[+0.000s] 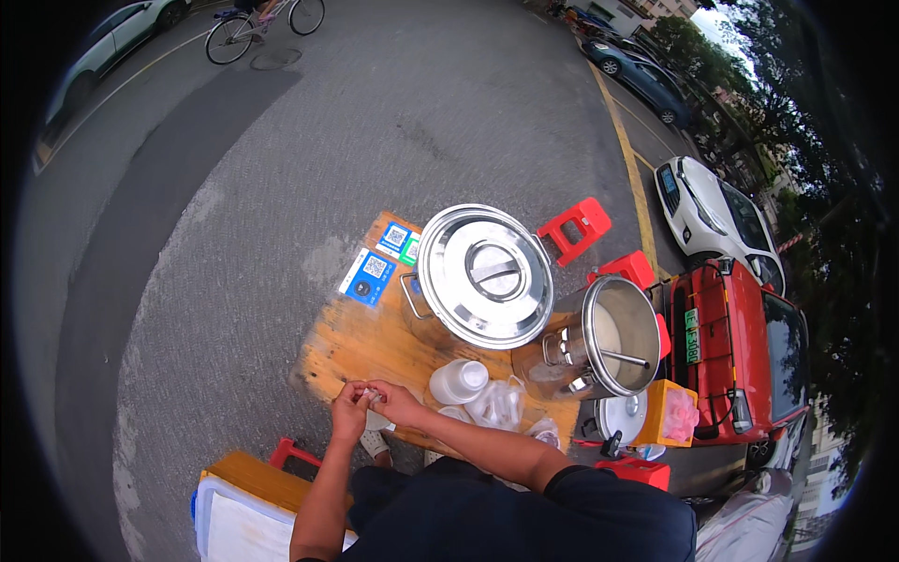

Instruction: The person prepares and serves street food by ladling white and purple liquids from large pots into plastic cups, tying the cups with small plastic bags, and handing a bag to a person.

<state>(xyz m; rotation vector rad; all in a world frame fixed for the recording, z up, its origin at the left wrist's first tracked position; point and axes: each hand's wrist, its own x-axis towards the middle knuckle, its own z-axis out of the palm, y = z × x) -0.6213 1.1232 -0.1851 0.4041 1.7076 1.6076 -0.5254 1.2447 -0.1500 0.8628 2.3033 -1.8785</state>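
Observation:
At the near edge of the wooden table (336,351), my left hand (348,416) and my right hand (397,403) meet, fingertips together. Between them they pinch the top of what looks like a thin translucent plastic bag (377,421), mostly hidden behind the fingers. Right of my hands lie a stack of white plastic cups (458,381) and a clear bundled plastic bag (497,406). A large lidded steel pot (484,277) stands farther back. Beside it, an uncovered steel pot (609,330) holds a pale content and a metal handle. Printed code cards (368,277) rest at the far left corner.
Red plastic stools (577,230) stand beyond the pots. At right are a yellow box with a pink plastic bag (680,416) and a red vehicle (723,351). A lidded plastic container (242,527) is at lower left. A cyclist on a bicycle (235,38) is on the road.

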